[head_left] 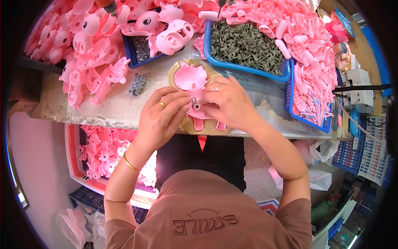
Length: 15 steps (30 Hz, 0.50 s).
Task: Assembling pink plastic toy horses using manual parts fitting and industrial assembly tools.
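Note:
In front of me a pink plastic toy shell half (191,77) lies hollow side up in a tan shaped holder (173,75) at the table's edge. Its two leg parts (199,124) point toward me. A small grey part with a round hole (195,104) sits in the shell's narrow middle. My left hand (163,116), fingers bent and closed, grips the shell's left side beside that part. From the right, my right hand (230,101) has its fingers closed at the opposite side of the shell; what they pinch, if anything, is hidden.
Pink toy heads and shells (93,50) heap up at the left. A blue tray (248,69) of dark grey-green parts stands ahead, a blue basket (309,118) of pink pieces at the right. Silvery screws (137,84) lie on the table. A power driver (108,6) hangs at the top.

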Tool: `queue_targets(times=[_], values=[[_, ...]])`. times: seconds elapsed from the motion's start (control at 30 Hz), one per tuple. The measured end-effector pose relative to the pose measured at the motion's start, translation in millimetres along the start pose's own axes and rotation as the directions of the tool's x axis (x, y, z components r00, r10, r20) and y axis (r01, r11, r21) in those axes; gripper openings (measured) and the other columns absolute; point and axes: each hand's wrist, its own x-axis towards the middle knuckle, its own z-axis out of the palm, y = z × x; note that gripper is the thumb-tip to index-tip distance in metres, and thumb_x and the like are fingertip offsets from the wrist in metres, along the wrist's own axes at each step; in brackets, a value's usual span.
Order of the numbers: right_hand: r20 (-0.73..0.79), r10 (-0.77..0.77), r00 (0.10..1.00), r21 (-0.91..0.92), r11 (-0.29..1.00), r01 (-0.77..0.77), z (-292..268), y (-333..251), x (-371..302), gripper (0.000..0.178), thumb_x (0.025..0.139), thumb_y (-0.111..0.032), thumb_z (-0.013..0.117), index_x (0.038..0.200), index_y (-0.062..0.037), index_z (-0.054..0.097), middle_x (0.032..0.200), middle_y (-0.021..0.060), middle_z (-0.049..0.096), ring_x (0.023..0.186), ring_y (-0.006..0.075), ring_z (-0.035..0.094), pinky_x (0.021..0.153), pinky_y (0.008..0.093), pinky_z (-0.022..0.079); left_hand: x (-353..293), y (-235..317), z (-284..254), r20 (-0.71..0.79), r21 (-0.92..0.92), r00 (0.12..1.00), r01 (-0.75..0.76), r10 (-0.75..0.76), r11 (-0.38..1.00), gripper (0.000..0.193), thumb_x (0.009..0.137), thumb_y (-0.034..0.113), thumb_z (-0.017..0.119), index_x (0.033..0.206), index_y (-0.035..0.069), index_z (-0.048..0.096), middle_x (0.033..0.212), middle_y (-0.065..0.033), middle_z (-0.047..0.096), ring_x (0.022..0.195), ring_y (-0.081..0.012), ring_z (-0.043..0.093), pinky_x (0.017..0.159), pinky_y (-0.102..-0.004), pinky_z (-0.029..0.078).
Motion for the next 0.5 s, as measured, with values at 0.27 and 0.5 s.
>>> queue_targets(times=[0.27, 0.5], values=[[0.068, -0.099, 0.993, -0.089, 0.99, 0.105, -0.4, 4.0, 6.3, 0.009, 0.069, -0.015, 0.072, 0.076, -0.0115, 0.068, 0.078, 0.0009, 0.058, 0.086, 0.0208, 0.055, 0.072, 0.0372, 0.039, 0.5, -0.7, -1.5, 0.045, 0.008, 0.999, -0.028, 0.027, 1.0, 0.017, 0.081, 0.002, 0.069, 0.098, 0.002, 0.07, 0.105, -0.0097, 0.069, 0.103, -0.0307, 0.061, 0.087, -0.0391, 0.051], [0.198, -0.134, 0.971, -0.161, 0.973, 0.167, -4.8, -3.2, 17.7, 0.011, 0.067, -0.018, 0.073, 0.073, -0.0096, 0.068, 0.075, 0.001, 0.06, 0.085, 0.02, 0.055, 0.073, 0.0369, 0.04, -1.2, -0.8, -0.6, 0.159, 0.123, 0.977, -0.165, 0.144, 0.979, 0.026, 0.079, 0.016, 0.072, 0.104, 0.007, 0.067, 0.113, -0.0067, 0.064, 0.111, -0.0289, 0.057, 0.093, -0.0409, 0.049]])
